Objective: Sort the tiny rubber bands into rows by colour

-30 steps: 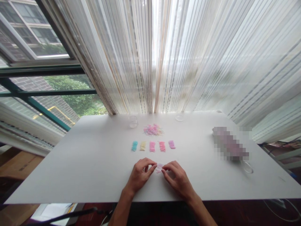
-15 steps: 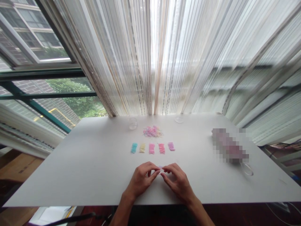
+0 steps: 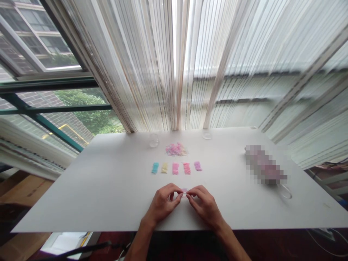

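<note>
My left hand and my right hand meet fingertip to fingertip just above the near part of the white table. Thumb and index finger of each are closed in a pinch. Between them is a small thin pale piece, too tiny to make out well. A faint lilac patch shows on the table just behind the fingertips. Beyond the hands lies a row of small bundles of short thin pieces: turquoise, pale yellow, pink, coral pink and purple.
Behind the row is a loose mixed pastel heap. A clear round container stands left of it, a clear shallow dish or lid right. A blurred-out pinkish object with a loop lies at right. Curtains hang along the table's back edge.
The fingers of my right hand have closed together into a pinch and come nearer my left fingertips. The view has shifted slightly, and the curtain at right has moved. The bundles lie as before.
</note>
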Tool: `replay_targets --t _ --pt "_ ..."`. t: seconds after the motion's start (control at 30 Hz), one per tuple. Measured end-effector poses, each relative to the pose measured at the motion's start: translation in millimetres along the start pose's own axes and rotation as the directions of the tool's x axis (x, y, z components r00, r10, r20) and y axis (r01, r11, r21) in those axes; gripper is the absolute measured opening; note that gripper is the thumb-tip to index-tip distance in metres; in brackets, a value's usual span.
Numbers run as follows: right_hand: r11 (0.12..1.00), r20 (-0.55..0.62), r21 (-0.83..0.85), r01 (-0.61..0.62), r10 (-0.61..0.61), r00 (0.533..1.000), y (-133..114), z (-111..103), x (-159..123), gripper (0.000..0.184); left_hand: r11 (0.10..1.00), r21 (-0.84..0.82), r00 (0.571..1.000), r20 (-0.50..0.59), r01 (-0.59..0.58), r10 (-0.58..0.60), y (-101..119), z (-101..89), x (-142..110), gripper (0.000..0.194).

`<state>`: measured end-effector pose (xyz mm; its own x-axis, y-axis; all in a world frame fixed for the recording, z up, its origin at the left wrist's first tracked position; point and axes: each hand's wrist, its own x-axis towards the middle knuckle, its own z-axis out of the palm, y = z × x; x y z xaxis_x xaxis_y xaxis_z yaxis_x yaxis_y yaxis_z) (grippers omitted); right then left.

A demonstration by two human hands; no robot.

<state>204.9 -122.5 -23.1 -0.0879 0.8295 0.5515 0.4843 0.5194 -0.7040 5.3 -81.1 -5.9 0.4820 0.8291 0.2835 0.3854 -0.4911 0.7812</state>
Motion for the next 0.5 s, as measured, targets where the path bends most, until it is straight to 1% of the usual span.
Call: replay_targets --t 0.13,0.23,0.3,0.4,0.5 --pt "1.0 -0.005 -0.003 -0.025 0.025 1.0 -0.1 -0.9 0.3 0.009 0.999 0.025 0.998 -0.053 0.027 -0.025 -7.5 -8.7 1.0 0.012" --pt "0.999 0.001 -0.002 -0.041 0.041 0.999 -0.7 -2.7 0.7 0.009 0.998 0.053 0.988 -0.149 0.044 -0.036 -16.3 -24.8 3.0 0.015" --pt "0.999 0.007 -0.003 -0.053 0.053 0.999 -1.6 -4.2 1.0 0.009 0.993 0.09 0.967 -0.248 0.076 -0.052 -24.2 -40.8 4.4 0.019" --pt "0.997 0.016 -0.008 -0.079 0.079 0.997 -3.3 -5.9 1.7 0.011 0.973 0.162 0.914 -0.396 0.163 -0.088 -37.4 -67.1 6.2 0.026" --pt "0.996 0.026 -0.018 -0.093 0.093 0.995 -4.4 -5.9 2.5 0.013 0.952 0.207 0.889 -0.444 0.225 -0.114 -48.8 -86.8 8.7 0.031"
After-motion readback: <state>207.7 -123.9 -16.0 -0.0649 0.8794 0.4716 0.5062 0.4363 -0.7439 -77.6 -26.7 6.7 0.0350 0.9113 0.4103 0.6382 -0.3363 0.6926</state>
